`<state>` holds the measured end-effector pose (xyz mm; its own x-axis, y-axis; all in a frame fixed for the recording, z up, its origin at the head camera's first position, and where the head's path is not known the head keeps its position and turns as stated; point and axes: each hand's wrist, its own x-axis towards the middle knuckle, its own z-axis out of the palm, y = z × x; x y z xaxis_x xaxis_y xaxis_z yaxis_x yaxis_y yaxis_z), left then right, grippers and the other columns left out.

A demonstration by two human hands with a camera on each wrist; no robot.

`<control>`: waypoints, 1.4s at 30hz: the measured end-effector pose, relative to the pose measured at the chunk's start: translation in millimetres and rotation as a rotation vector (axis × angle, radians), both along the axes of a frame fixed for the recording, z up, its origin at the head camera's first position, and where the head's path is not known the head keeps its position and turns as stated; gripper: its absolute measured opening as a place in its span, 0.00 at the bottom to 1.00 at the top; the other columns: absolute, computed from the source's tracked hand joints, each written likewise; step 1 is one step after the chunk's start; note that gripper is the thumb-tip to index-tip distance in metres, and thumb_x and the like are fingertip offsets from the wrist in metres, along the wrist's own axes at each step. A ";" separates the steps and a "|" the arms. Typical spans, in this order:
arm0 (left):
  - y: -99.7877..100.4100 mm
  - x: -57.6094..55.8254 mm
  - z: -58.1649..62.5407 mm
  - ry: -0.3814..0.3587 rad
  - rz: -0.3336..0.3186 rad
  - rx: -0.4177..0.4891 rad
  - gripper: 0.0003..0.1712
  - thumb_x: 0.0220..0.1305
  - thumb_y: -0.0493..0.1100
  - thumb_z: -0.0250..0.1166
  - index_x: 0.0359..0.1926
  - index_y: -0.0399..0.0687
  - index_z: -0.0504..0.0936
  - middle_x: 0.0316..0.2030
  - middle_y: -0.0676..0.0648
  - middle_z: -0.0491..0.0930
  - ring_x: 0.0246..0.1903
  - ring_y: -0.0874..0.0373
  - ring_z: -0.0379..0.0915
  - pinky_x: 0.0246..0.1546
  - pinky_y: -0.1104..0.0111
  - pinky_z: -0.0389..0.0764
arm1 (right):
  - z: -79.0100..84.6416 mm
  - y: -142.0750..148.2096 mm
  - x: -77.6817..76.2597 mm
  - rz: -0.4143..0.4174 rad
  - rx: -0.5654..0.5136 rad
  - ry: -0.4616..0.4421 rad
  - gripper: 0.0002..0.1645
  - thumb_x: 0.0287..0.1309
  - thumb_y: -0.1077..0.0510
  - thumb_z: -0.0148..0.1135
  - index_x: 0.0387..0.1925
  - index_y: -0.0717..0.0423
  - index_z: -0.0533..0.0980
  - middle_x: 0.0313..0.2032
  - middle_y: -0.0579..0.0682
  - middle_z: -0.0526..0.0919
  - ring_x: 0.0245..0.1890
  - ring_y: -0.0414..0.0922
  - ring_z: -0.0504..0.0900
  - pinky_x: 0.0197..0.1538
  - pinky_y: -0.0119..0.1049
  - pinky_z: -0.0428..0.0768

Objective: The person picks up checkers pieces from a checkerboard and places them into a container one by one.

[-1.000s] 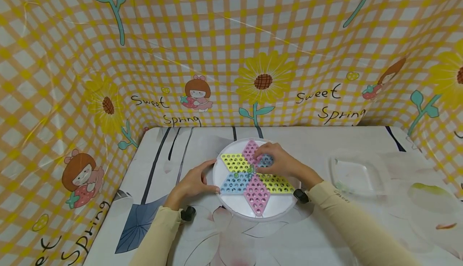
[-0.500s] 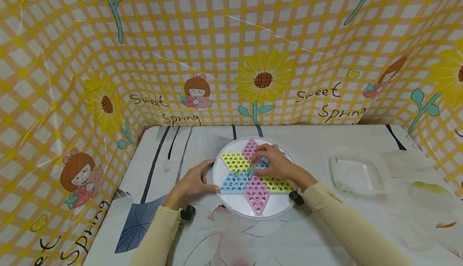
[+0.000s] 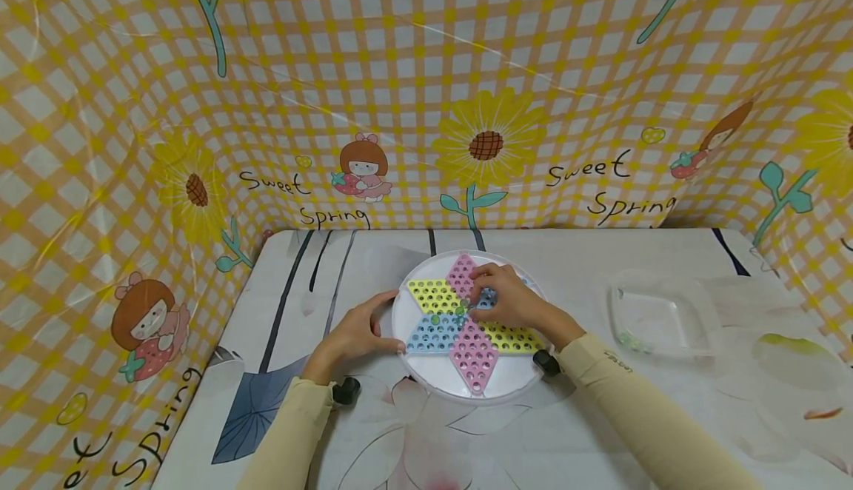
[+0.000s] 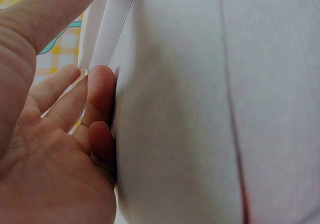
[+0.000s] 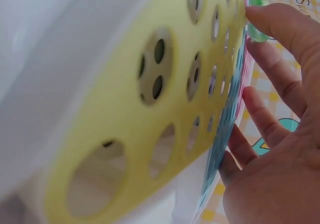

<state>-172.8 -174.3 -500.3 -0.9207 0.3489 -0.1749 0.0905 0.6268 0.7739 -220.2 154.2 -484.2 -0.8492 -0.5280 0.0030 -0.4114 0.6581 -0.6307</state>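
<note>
A round white Chinese checkers board [image 3: 426,379] lies on the table, its star made of pink, yellow and pale blue diamonds full of holes. Green glass marbles [image 3: 460,311] sit around the star's centre, and one green marble [image 3: 435,320] is on the left blue diamond. My left hand [image 3: 356,334] rests against the board's left rim, thumb and index finger spread apart. My right hand [image 3: 509,301] is over the centre right of the star. In the right wrist view, its thumb and index finger pinch a green marble [image 5: 258,31], partly covered by the thumb.
To the right of the board is a clear plastic tray [image 3: 706,327] with a few greenish marbles [image 3: 631,342] in its near left corner. A checked yellow cloth [image 3: 413,46] hangs as a wall behind the table. Dark wrist bands [image 3: 546,363] are on both wrists.
My right hand shifts only slightly over the star's centre, its wrist moving a little left, then the fingers slightly right. My left hand keeps its place at the rim.
</note>
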 end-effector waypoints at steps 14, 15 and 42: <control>2.2 1.6 -0.5 0.006 -0.005 0.014 0.57 0.49 0.47 0.84 0.77 0.54 0.65 0.24 0.49 0.72 0.25 0.58 0.66 0.30 0.66 0.68 | 8.3 8.4 0.0 -0.035 -0.057 -0.039 0.07 0.58 0.56 0.76 0.36 0.45 0.83 0.65 0.59 0.73 0.68 0.63 0.64 0.69 0.68 0.58; 2.0 1.8 -1.0 0.008 -0.005 0.014 0.57 0.49 0.47 0.85 0.77 0.54 0.65 0.24 0.49 0.72 0.25 0.58 0.66 0.30 0.66 0.68 | 10.4 10.2 0.3 -0.043 -0.073 -0.043 0.07 0.58 0.56 0.76 0.37 0.45 0.83 0.65 0.59 0.74 0.69 0.63 0.64 0.69 0.69 0.58; 0.8 2.4 1.0 0.000 -0.005 0.012 0.57 0.49 0.48 0.84 0.77 0.55 0.64 0.24 0.49 0.72 0.25 0.57 0.66 0.30 0.65 0.67 | 64.5 130.5 22.1 -0.245 -0.196 0.079 0.11 0.62 0.57 0.73 0.43 0.56 0.81 0.60 0.60 0.76 0.64 0.59 0.70 0.65 0.66 0.66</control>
<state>-170.4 -173.5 -499.2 -0.9189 0.3556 -0.1707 0.0938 0.6174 0.7811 -198.1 284.7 -419.6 -0.9441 -0.2907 0.1554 -0.3085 0.6126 -0.7277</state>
